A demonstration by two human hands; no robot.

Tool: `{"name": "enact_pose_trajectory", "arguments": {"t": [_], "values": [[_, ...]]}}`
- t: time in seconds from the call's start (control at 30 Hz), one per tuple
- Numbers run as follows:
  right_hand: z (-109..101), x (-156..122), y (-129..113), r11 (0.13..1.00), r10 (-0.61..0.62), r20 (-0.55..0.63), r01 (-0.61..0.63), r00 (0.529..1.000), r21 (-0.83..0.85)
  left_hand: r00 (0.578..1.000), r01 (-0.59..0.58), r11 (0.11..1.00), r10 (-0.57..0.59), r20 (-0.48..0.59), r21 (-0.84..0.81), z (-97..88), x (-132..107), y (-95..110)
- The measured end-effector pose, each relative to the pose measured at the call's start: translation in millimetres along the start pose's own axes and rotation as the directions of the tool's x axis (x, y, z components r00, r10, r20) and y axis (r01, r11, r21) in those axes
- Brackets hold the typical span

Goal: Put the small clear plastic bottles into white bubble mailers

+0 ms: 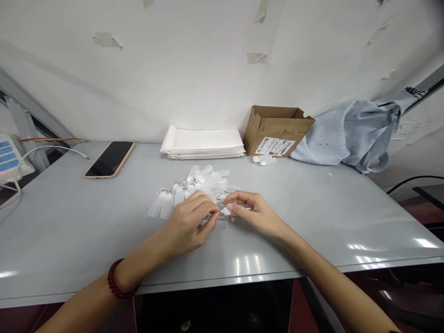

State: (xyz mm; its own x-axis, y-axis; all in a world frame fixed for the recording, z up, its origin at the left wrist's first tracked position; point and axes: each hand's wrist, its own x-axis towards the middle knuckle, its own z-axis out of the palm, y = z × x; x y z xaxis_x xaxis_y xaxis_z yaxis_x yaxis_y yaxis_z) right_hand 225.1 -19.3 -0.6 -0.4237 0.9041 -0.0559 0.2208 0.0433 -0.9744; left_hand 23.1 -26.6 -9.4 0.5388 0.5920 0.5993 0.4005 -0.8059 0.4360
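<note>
My left hand (190, 223) and my right hand (250, 210) meet at the middle of the grey table (69, 222). Both pinch a small clear plastic piece (224, 212) between their fingertips, just above the tabletop. Right behind the hands lies a pile of several translucent white plastic tips on rings (194, 187). My left wrist wears a dark red bead bracelet (116, 280).
A dark phone (110, 158) lies at the back left. A stack of white padded envelopes (204, 142) rests against the wall, beside an open cardboard box (277, 131). A pale blue cloth bag (357, 134) slumps at the back right. Cables and a device (9, 157) sit at the far left.
</note>
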Motion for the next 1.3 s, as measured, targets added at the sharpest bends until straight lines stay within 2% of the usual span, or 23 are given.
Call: {"name": "enact_pose_trajectory", "arguments": {"t": [0.17, 0.33, 0.5, 0.57, 0.63, 0.67, 0.87, 1.13, 1.3], "values": [[-12.0, 4.5, 3.3, 0.999, -0.031, -0.171, 0.027, 0.985, -0.024, 1.0, 0.018, 0.999, -0.018, -0.001, -0.028, -9.4, 2.2, -3.3], [-29.8, 10.2, 10.1, 0.995, -0.062, -0.373, 0.026, 0.926, -0.1, 0.999, 0.009, 1.0, -0.008, 0.045, -0.017, -14.9, 0.5, -8.3], [-46.5, 18.1, 24.7, 0.959, -0.136, -0.486, -0.01, 0.863, -0.285, 0.997, -0.001, 0.998, -0.004, 0.079, 0.062, -15.8, -0.6, -11.4], [-55.1, 21.9, 33.9, 0.894, -0.224, -0.487, -0.022, 0.844, -0.448, 0.996, 0.0, 0.996, -0.007, 0.083, 0.088, -16.6, 0.1, -12.1], [-65.0, 25.5, 43.9, 0.738, -0.352, -0.447, -0.05, 0.823, -0.673, 0.997, 0.001, 0.995, -0.01, 0.081, 0.103, -17.6, 0.9, -12.7], [-70.1, 27.3, 48.6, 0.699, -0.378, -0.444, -0.064, 0.812, -0.712, 0.997, 0.001, 0.994, -0.009, 0.078, 0.109, -18.3, 1.2, -13.0], [-94.8, 35.7, 67.0, 0.558, -0.431, -0.406, -0.116, 0.805, -0.822, 1.0, -0.01, 0.988, 0.005, 0.028, 0.155, -22.5, 1.0, -13.9], [-111.0, 38.8, 74.6, 0.419, -0.428, -0.432, -0.249, 0.794, -0.873, 0.998, -0.063, 0.986, 0.066, -0.009, 0.154, -21.6, 1.0, -10.5], [-113.0, 51.0, 71.0, 0.345, -0.44, -0.358, -0.213, 0.823, -0.914, 0.995, -0.096, 0.986, 0.094, 0.022, 0.14, -17.1, -0.3, -10.6]]}}
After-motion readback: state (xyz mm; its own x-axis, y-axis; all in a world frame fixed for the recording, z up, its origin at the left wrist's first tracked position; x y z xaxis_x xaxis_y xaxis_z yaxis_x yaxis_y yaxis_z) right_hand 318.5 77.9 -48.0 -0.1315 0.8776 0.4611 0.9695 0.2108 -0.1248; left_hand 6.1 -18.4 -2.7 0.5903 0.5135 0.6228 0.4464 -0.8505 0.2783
